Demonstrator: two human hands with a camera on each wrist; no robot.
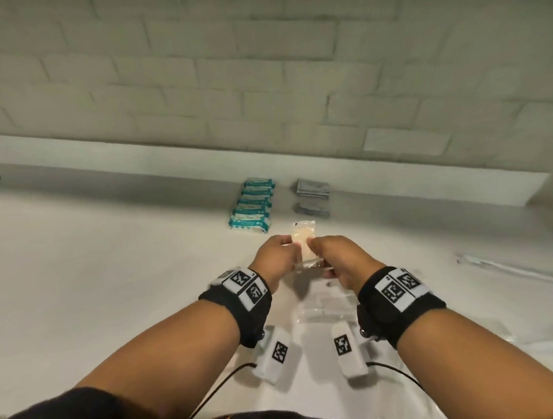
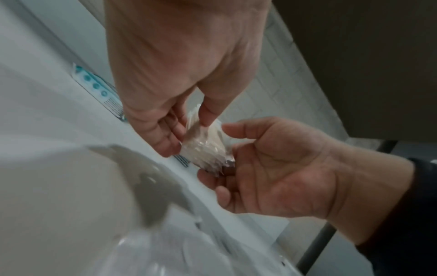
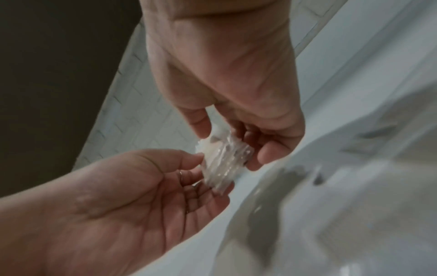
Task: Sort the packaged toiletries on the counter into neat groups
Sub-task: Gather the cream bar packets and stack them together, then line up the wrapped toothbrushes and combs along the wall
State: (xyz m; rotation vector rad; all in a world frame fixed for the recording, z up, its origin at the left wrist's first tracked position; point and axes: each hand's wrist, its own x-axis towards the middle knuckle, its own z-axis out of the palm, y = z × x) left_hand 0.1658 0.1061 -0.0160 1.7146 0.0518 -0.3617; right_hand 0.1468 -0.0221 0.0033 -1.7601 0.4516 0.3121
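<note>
Both our left hand [image 1: 275,257] and right hand [image 1: 337,257] pinch a clear packet [image 1: 303,239] at frame centre. Below it, loose clear packets [image 1: 327,311] wait unsorted. Above, teal packs [image 1: 253,207] and grey sachets [image 1: 312,196] already sit grouped; we judge roughly halfway.

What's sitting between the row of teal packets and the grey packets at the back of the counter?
Nothing: in the head view a bare strip of white counter separates the teal packets from the grey packets. They lie side by side, not touching.
</note>
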